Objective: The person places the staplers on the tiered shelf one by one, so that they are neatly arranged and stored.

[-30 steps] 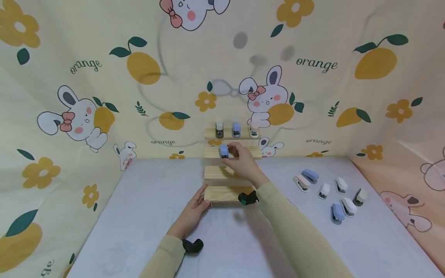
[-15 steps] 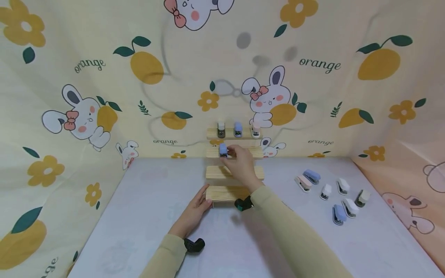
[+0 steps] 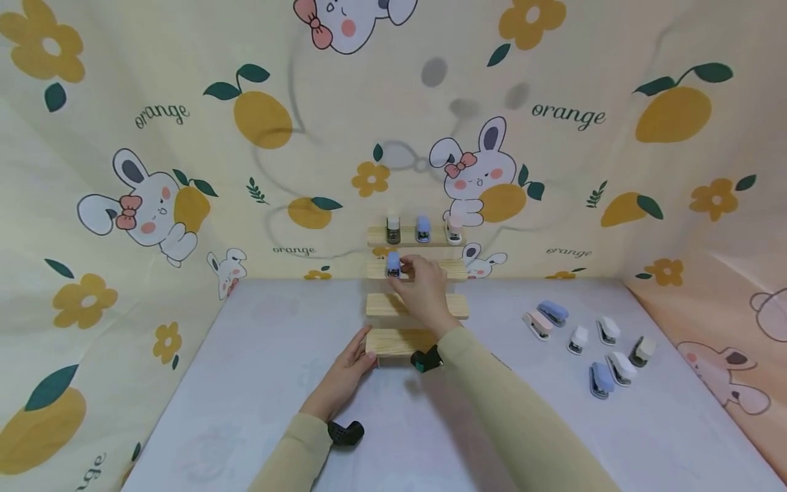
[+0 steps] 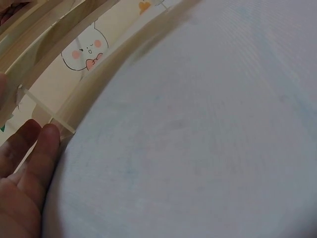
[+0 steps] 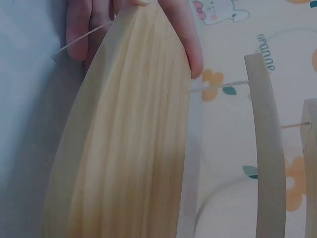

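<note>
A person's left hand (image 3: 346,369) lies on the pale blue-white tablecloth (image 3: 246,383) with fingers straight and together, fingertips pressed against the left end of the lowest step of a four-step stepped shelf of pale pine slats (image 3: 417,305); the left wrist view shows those fingers (image 4: 34,158) meeting the shelf's clear side frame; just right of it, the right hand (image 3: 424,290) reaches up over the lower steps and pinches a small light-blue mini stapler (image 3: 393,264) between thumb and fingertips, standing it on end at the left part of the second step from the top; the work in hand looks like setting this stapler in its place on the shelf while the other hand steadies the shelf; the next move would likely call for a gentle release, so the stapler stays upright and does not tip off the narrow slat; on the top step three more mini staplers stand in a row, a dark one (image 3: 393,230), a blue one (image 3: 423,229) and a pale pink one (image 3: 453,228); far to the right, well apart from the shelf, a loose group of mini staplers in blue, pink, white and grey (image 3: 590,345) lies on the cloth.
</note>
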The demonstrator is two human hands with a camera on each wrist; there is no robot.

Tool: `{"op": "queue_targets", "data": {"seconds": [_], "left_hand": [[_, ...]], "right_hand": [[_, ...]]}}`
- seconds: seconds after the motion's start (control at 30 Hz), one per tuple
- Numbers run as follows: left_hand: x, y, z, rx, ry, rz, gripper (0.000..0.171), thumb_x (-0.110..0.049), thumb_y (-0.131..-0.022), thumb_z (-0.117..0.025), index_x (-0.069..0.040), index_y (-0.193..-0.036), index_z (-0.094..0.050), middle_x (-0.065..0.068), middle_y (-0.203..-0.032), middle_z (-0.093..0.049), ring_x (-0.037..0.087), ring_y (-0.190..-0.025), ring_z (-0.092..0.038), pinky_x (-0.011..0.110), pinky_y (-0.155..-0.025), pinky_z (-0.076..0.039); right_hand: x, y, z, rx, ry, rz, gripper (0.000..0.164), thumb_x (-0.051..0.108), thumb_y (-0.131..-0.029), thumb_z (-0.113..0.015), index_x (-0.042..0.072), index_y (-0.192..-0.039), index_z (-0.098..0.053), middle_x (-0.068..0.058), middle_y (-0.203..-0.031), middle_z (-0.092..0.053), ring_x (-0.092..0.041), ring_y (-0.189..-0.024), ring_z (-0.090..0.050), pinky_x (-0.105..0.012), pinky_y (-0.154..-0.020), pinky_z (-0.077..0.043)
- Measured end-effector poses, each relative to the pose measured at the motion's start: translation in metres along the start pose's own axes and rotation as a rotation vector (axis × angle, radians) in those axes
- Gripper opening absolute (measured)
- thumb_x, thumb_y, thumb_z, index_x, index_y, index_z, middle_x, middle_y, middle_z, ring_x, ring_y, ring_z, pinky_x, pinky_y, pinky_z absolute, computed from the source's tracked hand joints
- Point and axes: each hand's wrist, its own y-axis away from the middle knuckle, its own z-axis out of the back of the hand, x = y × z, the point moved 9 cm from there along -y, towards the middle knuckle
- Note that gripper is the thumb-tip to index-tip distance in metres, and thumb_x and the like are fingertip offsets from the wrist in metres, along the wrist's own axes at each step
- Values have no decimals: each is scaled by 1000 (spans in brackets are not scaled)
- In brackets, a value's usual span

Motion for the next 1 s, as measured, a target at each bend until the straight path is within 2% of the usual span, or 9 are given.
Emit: {"op": "queue_targets", "data": {"seconds": [0.23,0.43,0.57,0.67,0.83,1.0], "left_hand": [[0,-1,-4,16,2,-4,61,-20,-101,-51,-30,-154,-22,10,-151,-37,21,-134,-40,37,-108,-34],[-2,-2,-5,18,-3,-17,61,-19,-102,-50,-27,-155,-21,13,-148,-40,23,-132,-42,38,-107,-34],[-4,-1,-5,16,-9,-30,61,-19,-102,-49,-24,-155,-20,15,-149,-38,25,-132,-42,38,-107,-35],[-2,-1,-4,11,-13,-18,61,-21,-102,-50,-26,-155,-21,14,-150,-37,24,-133,-41,37,-106,-35],[0,-1,-2,6,-22,2,61,-24,-102,-51,-29,-154,-21,12,-149,-39,24,-132,-42,39,-108,-34],[0,1,1,-8,-61,19,62,-28,-101,-51,-31,-154,-20,11,-148,-41,23,-131,-44,43,-109,-30]], "right_hand": [[-3,1,3,-2,-8,-28,42,30,-85,-76,11,-119,-61,1,-104,-66,-18,-98,-49,-42,-96,-27],[-2,2,7,7,-11,-31,41,29,-85,-76,11,-119,-61,-1,-104,-66,-20,-99,-49,-43,-98,-26],[-3,4,8,21,-4,-21,44,31,-86,-76,9,-120,-61,-1,-107,-66,-21,-104,-50,-42,-100,-26],[-5,10,11,41,-6,6,46,33,-87,-74,8,-123,-60,-2,-111,-65,-22,-108,-51,-41,-102,-30],[-23,30,27,87,-81,29,43,30,-90,-71,8,-125,-58,-9,-119,-59,-25,-108,-51,-40,-94,-42],[-52,49,53,70,-103,40,40,26,-90,-71,10,-123,-57,-10,-117,-57,-24,-102,-51,-42,-87,-44]]}}
